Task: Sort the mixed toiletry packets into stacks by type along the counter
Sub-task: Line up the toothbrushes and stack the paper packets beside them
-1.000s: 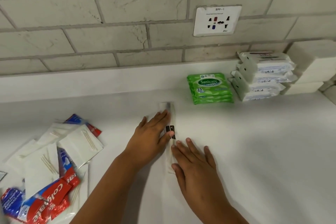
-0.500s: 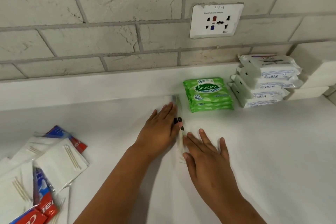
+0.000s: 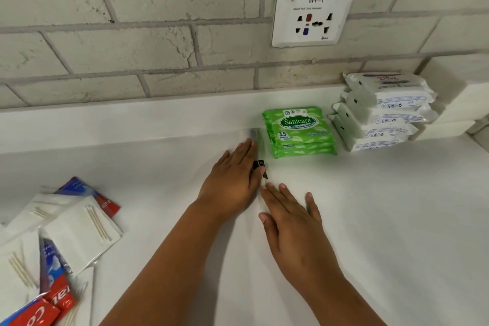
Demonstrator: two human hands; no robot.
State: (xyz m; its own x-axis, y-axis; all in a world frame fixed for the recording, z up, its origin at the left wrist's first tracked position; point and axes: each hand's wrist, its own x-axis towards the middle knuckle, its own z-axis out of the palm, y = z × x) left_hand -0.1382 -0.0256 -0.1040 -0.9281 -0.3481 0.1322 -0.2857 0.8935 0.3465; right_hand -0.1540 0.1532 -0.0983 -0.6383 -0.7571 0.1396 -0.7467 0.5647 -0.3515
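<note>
Now our left hand (image 3: 230, 177) and right hand (image 3: 291, 222) lie flat — nothing gripped — with a thin clear packet (image 3: 258, 137) between them; it looks light and slippery, so we'd pinch an edge.

Left hand: left hand (image 3: 232, 180) flat, fingers straight, lying on a long clear packet (image 3: 254, 137).
Right hand: right hand (image 3: 292, 222) flat on the counter (image 3: 397, 219), fingertips at the packet's near end.
Clear packet: lies lengthwise toward the wall, just left of the green stack; contents unclear, small black part showing.
Green stack: Sanicare wipes (image 3: 300, 131), stacked.
White stack: Dove wipe packs (image 3: 383, 111), right of the green, near it.
Unsorted pile: toothpick sachets (image 3: 82, 230) and red-blue toothpaste sachets (image 3: 57, 288), far left.
Wall: pale brick; socket plate (image 3: 312, 20).
</note>
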